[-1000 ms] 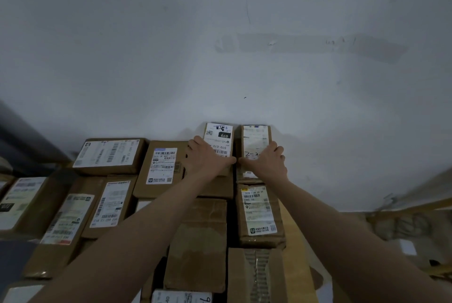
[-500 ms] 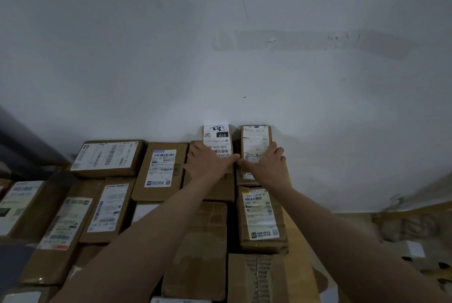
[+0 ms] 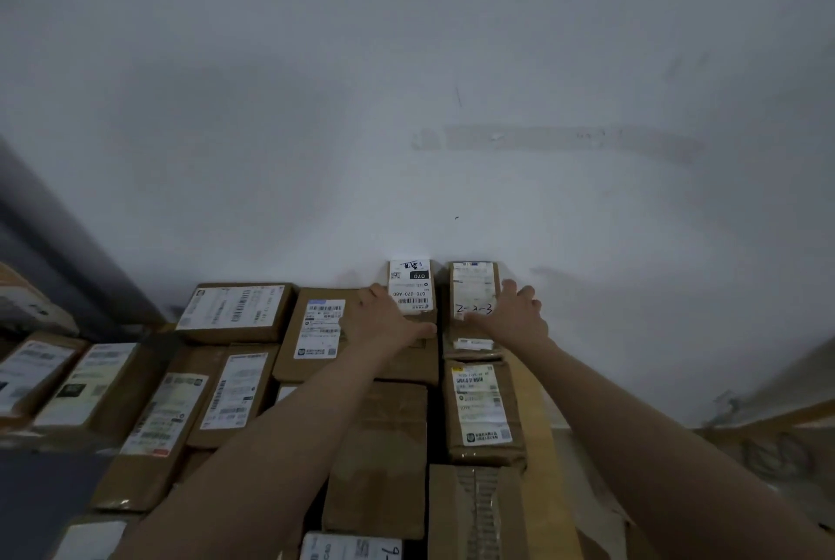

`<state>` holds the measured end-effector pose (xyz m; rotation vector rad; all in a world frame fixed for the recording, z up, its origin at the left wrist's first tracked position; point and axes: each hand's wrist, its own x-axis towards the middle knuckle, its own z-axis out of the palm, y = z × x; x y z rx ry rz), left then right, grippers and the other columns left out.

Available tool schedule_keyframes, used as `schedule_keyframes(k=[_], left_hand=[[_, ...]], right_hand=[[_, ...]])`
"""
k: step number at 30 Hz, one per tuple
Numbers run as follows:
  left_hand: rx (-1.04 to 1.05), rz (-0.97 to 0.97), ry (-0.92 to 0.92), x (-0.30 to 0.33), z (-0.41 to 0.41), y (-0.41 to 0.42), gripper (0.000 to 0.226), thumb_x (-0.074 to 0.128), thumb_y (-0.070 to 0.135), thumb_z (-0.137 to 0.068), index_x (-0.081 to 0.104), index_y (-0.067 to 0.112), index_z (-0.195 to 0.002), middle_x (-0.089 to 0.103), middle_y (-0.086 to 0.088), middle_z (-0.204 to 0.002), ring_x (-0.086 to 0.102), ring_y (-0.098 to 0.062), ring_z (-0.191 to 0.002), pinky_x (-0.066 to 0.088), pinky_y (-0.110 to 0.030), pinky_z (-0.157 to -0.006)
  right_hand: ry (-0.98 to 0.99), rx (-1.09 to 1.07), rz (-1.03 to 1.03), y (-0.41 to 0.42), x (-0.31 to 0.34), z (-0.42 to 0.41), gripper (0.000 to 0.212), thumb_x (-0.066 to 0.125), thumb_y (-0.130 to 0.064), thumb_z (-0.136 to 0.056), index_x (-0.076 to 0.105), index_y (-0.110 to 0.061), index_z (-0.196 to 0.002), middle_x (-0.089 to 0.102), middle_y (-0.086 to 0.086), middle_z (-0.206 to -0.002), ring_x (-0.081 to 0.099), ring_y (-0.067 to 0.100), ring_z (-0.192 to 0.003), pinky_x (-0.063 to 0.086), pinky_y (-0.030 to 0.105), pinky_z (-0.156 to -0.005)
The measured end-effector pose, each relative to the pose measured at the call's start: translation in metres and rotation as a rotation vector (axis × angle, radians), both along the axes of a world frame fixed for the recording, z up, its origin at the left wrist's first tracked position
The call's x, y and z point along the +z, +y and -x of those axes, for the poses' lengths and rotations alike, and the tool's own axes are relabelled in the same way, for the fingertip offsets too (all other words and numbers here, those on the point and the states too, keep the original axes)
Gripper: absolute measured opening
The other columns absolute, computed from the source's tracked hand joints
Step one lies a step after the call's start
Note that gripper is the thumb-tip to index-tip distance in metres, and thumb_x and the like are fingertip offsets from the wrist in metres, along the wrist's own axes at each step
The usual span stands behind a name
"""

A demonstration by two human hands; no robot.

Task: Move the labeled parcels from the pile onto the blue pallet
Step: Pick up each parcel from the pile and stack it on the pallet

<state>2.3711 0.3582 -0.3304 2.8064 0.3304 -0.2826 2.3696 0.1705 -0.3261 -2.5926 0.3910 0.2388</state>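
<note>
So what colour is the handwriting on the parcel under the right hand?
Black, on its white label, seen in the head view.

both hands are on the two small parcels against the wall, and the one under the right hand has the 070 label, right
Not quite. In the head view the 070 label is on the parcel under the left hand. The right hand rests on the parcel marked Z-2-3. Both sit against the wall.

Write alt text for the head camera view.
Two bare arms reach over rows of labelled cardboard parcels to the white wall: the left hand rests on the parcel labelled 070, the right hand on the parcel marked Z-2-3 beside it.
</note>
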Motion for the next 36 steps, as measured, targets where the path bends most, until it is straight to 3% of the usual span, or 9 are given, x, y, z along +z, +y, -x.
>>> schedule_keyframes(k=[8, 11, 15, 19, 26, 29, 31, 33, 36], left_hand=[[-0.136, -0.017, 0.063, 0.060, 0.070, 0.037, 0.104, 0.070, 0.059, -0.072, 0.021, 0.008, -0.149, 0.030, -0.013, -0.151, 0.031, -0.032, -0.138, 0.035, -0.047, -0.108], [-0.184, -0.007, 0.022, 0.078, 0.104, 0.065, 0.080, 0.068, 0.053, -0.076, 0.041, 0.013, -0.139, 0.046, -0.008, -0.141, 0.048, -0.024, -0.125, 0.044, -0.032, -0.097], [-0.147, -0.060, 0.085, 0.098, 0.152, 0.111, 0.081, 0.070, 0.050, -0.073, 0.037, 0.017, -0.138, 0.046, -0.005, -0.130, 0.049, -0.028, -0.124, 0.050, -0.040, -0.091], [-0.072, -0.106, 0.107, 0.107, 0.204, 0.170, 0.086, 0.074, 0.051, -0.073, 0.036, 0.012, -0.140, 0.046, -0.009, -0.139, 0.054, -0.025, -0.115, 0.048, -0.033, -0.077], [-0.019, -0.073, 0.134, 0.113, 0.305, 0.288, 0.061, 0.069, 0.045, -0.081, 0.049, 0.013, -0.130, 0.055, -0.010, -0.129, 0.056, -0.026, -0.112, 0.047, -0.034, -0.082], [-0.012, -0.037, 0.151, 0.118, 0.349, 0.341, 0.034, 0.067, 0.037, -0.087, 0.057, 0.015, -0.111, 0.060, -0.009, -0.103, 0.060, -0.026, -0.098, 0.049, -0.032, -0.072], [0.007, -0.019, 0.171, 0.117, 0.379, 0.377, 0.021, 0.062, 0.038, -0.092, 0.045, 0.027, -0.098, 0.047, 0.001, -0.085, 0.052, -0.014, -0.074, 0.043, -0.026, -0.065], [0.022, -0.039, 0.207, 0.116, 0.407, 0.409, 0.028, 0.059, 0.040, -0.094, 0.037, 0.024, -0.104, 0.043, 0.004, -0.087, 0.045, -0.010, -0.074, 0.043, -0.030, -0.075], [0.020, -0.096, 0.218, 0.114, 0.441, 0.451, 0.030, 0.060, 0.041, -0.093, 0.047, 0.021, -0.110, 0.055, -0.005, -0.111, 0.053, -0.019, -0.093, 0.047, -0.034, -0.080]], right_hand=[[0.071, 0.313, 0.137, 0.032, 0.071, 0.058, 0.068, 0.070, -0.039, -0.082, 0.039, -0.012, -0.137, 0.042, 0.014, -0.136, 0.050, 0.033, -0.119, 0.046, 0.039, -0.089], [0.075, 0.440, 0.157, 0.054, 0.094, 0.081, 0.051, 0.068, -0.035, -0.083, 0.046, -0.014, -0.124, 0.054, 0.012, -0.122, 0.056, 0.026, -0.105, 0.047, 0.035, -0.079], [0.101, 0.536, 0.169, 0.090, 0.116, 0.114, 0.039, 0.063, -0.033, -0.087, 0.050, -0.012, -0.118, 0.057, 0.009, -0.118, 0.056, 0.023, -0.100, 0.047, 0.033, -0.078], [0.113, 0.648, 0.227, 0.132, 0.123, 0.153, 0.051, 0.062, -0.035, -0.091, 0.049, -0.010, -0.133, 0.053, 0.009, -0.135, 0.051, 0.027, -0.121, 0.046, 0.036, -0.097], [0.149, 0.772, 0.261, 0.234, 0.130, 0.232, 0.051, 0.063, -0.033, -0.091, 0.051, -0.006, -0.133, 0.055, 0.011, -0.134, 0.057, 0.029, -0.116, 0.051, 0.043, -0.098], [0.156, 0.843, 0.283, 0.285, 0.131, 0.270, 0.041, 0.060, -0.031, -0.094, 0.058, 0.000, -0.120, 0.061, 0.018, -0.122, 0.064, 0.032, -0.101, 0.054, 0.041, -0.084], [0.150, 0.890, 0.328, 0.320, 0.131, 0.297, 0.036, 0.056, -0.033, -0.096, 0.059, -0.004, -0.116, 0.061, 0.014, -0.116, 0.063, 0.028, -0.087, 0.052, 0.036, -0.071], [0.150, 0.920, 0.335, 0.354, 0.125, 0.319, 0.037, 0.056, -0.033, -0.096, 0.056, -0.005, -0.121, 0.058, 0.013, -0.123, 0.060, 0.026, -0.093, 0.052, 0.036, -0.074], [0.168, 0.953, 0.308, 0.401, 0.116, 0.349, 0.045, 0.057, -0.036, -0.095, 0.050, -0.009, -0.130, 0.053, 0.010, -0.130, 0.057, 0.027, -0.111, 0.051, 0.040, -0.094]])
